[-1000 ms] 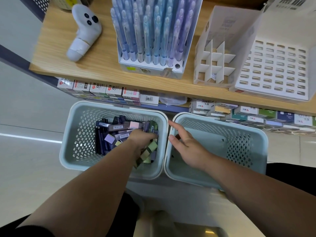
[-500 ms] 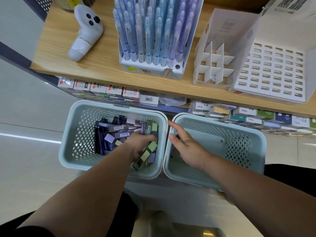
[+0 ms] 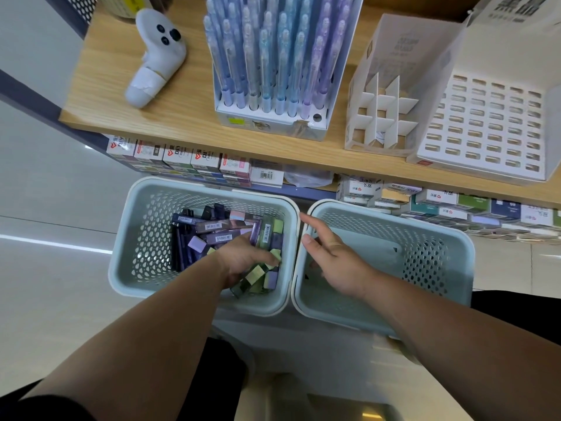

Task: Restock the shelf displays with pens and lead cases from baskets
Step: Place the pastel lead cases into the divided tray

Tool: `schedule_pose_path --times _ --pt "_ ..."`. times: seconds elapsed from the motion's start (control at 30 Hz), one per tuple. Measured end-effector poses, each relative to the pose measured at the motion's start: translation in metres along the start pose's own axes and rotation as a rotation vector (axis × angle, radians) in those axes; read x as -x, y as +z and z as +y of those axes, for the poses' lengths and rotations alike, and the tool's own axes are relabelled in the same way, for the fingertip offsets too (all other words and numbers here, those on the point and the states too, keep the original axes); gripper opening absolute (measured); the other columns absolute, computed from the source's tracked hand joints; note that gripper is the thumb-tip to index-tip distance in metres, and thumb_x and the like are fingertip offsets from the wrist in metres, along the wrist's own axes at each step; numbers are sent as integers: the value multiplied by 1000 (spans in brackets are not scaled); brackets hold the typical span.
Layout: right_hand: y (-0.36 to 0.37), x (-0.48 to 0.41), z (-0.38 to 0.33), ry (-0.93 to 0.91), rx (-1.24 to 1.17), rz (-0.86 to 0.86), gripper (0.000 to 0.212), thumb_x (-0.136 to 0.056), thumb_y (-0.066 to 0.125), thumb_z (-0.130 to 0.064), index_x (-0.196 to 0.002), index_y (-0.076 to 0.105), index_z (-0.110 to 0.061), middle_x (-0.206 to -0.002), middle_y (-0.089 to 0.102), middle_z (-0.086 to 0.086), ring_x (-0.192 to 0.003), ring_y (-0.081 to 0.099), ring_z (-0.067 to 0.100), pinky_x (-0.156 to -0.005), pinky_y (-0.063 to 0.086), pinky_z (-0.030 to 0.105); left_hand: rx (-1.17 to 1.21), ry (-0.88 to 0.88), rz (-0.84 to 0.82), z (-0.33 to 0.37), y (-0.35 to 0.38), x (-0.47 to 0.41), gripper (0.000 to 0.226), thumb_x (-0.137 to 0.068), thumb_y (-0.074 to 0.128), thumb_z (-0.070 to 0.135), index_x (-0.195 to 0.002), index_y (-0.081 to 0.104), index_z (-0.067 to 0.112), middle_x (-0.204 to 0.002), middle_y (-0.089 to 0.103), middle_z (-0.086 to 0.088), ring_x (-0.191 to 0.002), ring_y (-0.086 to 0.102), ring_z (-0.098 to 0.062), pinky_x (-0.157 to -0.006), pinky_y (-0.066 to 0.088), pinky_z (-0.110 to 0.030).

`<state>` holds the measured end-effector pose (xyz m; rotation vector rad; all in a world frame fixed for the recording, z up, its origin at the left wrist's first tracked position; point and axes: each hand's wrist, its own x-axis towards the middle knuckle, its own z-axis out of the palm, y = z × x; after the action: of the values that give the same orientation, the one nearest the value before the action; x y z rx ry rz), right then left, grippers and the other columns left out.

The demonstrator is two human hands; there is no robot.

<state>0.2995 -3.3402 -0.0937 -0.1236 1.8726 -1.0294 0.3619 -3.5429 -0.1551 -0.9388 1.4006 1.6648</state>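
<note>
While in basket (image 3: 119, 270), left hand (image 3: 243, 259) around lead cases (image 3: 219, 227)

A: What sits lowest?
B: Two perforated plastic baskets just beside each other; the pale blue left basket (image 3: 121, 268) holds a heap of slim purple, green and dark lead cases (image 3: 212, 230); the matching right basket (image 3: 466, 256) stands beside it.
A: And the hands?
B: The left hand (image 3: 243, 258) is down in the heap, fingers curled round several cases; the right hand (image 3: 337, 262) lies spread over the right basket's left edge.
A: Above?
B: A light wooden shelf (image 3: 103, 86) carries a white box of upright blue and purple pens (image 3: 267, 71), a white cardboard divider box (image 3: 382, 117) and a white slotted display stand (image 3: 491, 129).
</note>
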Motion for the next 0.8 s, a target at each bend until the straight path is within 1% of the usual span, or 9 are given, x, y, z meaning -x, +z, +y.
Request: schedule_pose_path --times 0.07,0.23,0.3,0.37,0.43,0.5,0.6,0.7,0.8 --pt "0 0 0 5 -9 1 43 -99 35 -62 -140 24 -68 -157 31 -2 -139 39 23 -111 40 54 -5 -1 43 0 -1 4 44 -66 85 2 -108 70 3 -96 78 -11 -96 71 -32 -86 56 -41" --pt "1 0 -1 33 1 3 42 -99 34 -62 -140 24 -67 -150 38 2 -130 47 27 -101 46 43 2 -15 48 0 -5 12 60 -63 88 13 -117 64 6 -106 77 -10 -102 71 -27 -87 57 -39" --pt "1 -1 -2 38 14 11 43 -100 34 -62 -141 24 -66 -148 39 4 -126 50 28 -101 46 44 32 9 34 -2 -4 12 65 -60 90 18 -119 65 7 -105 76 -7 -94 72 -23 -86 56 -37" --pt "3 -1 -4 52 9 17 43 -100 34 -62 -141 23 -67 -149 39 4 -126 51 28 -104 46 46 78 29 55 -4 0 14 78 -50 92 26 -119 66 3 -99 72 -9 -69 65 -20 -70 52 -32" --pt "4 -2 -5 70 -8 21 42 -99 35 -63 -138 22 -72 -151 37 3 -130 48 30 -109 43 53 149 54 70 -6 4 15 79 -50 94 27 -120 65 4 -102 75 -8 -79 71 -26 -79 57 -41" --pt "6 0 -4 72 -15 16 41 -98 36 -65 -135 21 -77 -154 34 2 -134 46 32 -111 40 57 183 74 79 -3 12 23 63 -63 90 20 -119 64 5 -95 78 -4 -93 74 -26 -89 56 -43" --pt "6 1 -6 71 -1 14 42 -98 36 -66 -135 20 -77 -155 35 1 -133 48 30 -111 40 56 253 93 64 2 17 30 33 -82 77 6 -112 64 0 -61 70 3 -52 65 -9 -54 47 -19" --pt "4 2 -8 81 -19 29 42 -99 36 -64 -138 25 -73 -148 39 -1 -125 53 25 -109 43 52 297 126 31 8 20 38 34 -80 77 3 -111 65 -5 -71 74 -6 -54 67 -16 -45 45 -16" --pt "3 4 -10 48 36 115 43 -100 40 -59 -144 37 -59 -125 44 -4 -110 55 14 -107 44 42 343 120 77 9 18 41 5 -92 60 -6 -93 60 -1 -43 58 1 -29 48 -7 -33 36 -14"
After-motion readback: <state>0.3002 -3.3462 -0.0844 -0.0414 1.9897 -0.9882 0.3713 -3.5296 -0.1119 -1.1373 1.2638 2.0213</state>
